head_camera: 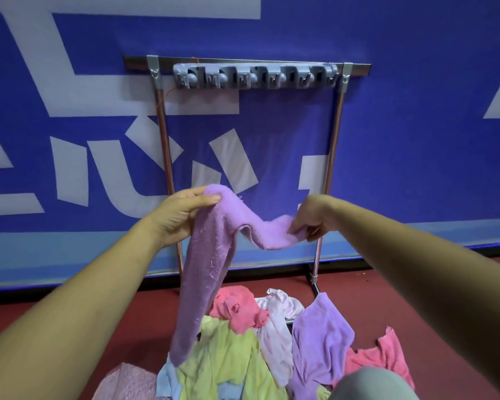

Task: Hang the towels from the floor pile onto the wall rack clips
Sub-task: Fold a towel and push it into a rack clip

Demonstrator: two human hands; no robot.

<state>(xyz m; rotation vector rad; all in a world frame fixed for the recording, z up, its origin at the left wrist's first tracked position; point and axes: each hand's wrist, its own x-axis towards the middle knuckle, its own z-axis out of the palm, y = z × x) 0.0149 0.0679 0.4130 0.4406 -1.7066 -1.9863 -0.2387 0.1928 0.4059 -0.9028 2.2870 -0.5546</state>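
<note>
Your left hand [182, 215] has its grip closed round one end of the lilac towel [211, 255], low in front of the rack [333, 157] toward its left post, and the cloth trails from there down to the pile [243, 339] at the rack's foot. Your right hand [312, 219] pinches the other end near the rack's right post. The top edge sags between the two grips, probably spread to find an edge for the bare clips [254, 78] on the rack's top bar.
</note>
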